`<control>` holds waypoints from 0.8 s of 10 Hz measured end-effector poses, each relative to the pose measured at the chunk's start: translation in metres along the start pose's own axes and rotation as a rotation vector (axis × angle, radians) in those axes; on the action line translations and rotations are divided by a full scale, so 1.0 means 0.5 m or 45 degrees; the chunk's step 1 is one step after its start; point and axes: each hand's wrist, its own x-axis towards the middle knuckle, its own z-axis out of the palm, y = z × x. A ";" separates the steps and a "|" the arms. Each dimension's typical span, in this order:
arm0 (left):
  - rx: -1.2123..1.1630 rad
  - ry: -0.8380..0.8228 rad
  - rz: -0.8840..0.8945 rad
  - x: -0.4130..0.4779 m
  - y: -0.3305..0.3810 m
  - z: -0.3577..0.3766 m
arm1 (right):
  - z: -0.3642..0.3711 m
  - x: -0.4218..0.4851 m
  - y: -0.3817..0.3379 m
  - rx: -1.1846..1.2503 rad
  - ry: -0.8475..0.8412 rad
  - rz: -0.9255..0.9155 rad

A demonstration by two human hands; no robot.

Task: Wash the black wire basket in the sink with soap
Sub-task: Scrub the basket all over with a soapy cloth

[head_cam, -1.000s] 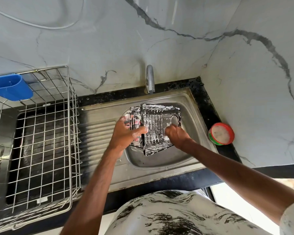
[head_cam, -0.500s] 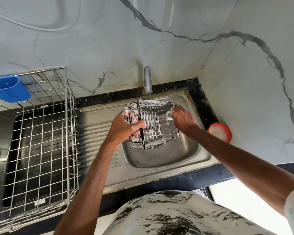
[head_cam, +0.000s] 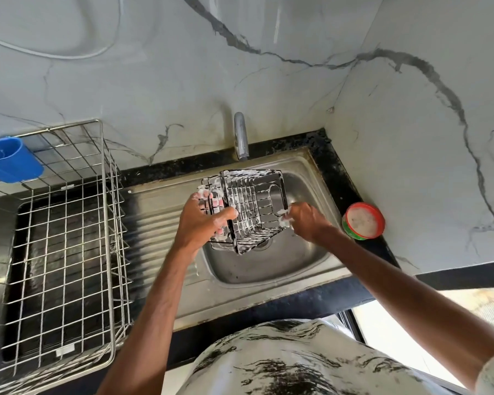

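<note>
your left hand (head_cam: 203, 223) grips the soapy black wire basket (head_cam: 254, 206), tilted over the sink (head_cam: 268, 269); your right hand (head_cam: 305, 220) curls its fingers (head_cam: 290, 216) at its right edge, on what i cannot tell. foam-slick wire could slip free.

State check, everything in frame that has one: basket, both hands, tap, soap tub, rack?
black wire basket: tilted over the sink, covered in suds.
left hand: grips the basket's left side.
right hand: pinches a sudsy wad at the basket's right edge.
tap: no water seen running.
soap tub: lid off, white soap showing.
drying rack: blue holder hung on its rim.
</note>
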 end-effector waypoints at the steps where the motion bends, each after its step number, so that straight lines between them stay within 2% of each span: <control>1: 0.015 -0.039 -0.019 0.009 0.007 -0.007 | -0.046 0.016 -0.013 -0.073 -0.034 0.011; 2: -0.001 -0.121 -0.029 0.003 0.012 -0.002 | -0.092 0.033 -0.030 -0.081 0.102 0.046; 3: -0.038 -0.123 -0.038 -0.012 0.002 0.011 | -0.085 0.064 -0.010 -0.406 0.346 -0.163; 4: -0.073 -0.097 0.004 -0.016 -0.006 0.016 | -0.048 0.051 0.009 -0.313 0.261 -0.163; 5: -0.124 -0.032 0.058 -0.013 -0.011 0.014 | -0.023 0.034 -0.015 -0.443 0.244 -0.067; 6: -0.077 -0.033 0.100 -0.009 -0.019 0.012 | -0.037 -0.008 -0.050 -0.051 -0.035 0.059; 7: -0.045 -0.039 0.092 -0.002 -0.035 0.012 | -0.029 -0.024 -0.045 -0.024 -0.108 -0.047; 8: -0.009 -0.061 0.119 0.013 -0.060 0.011 | -0.029 -0.027 -0.031 0.158 -0.174 -0.004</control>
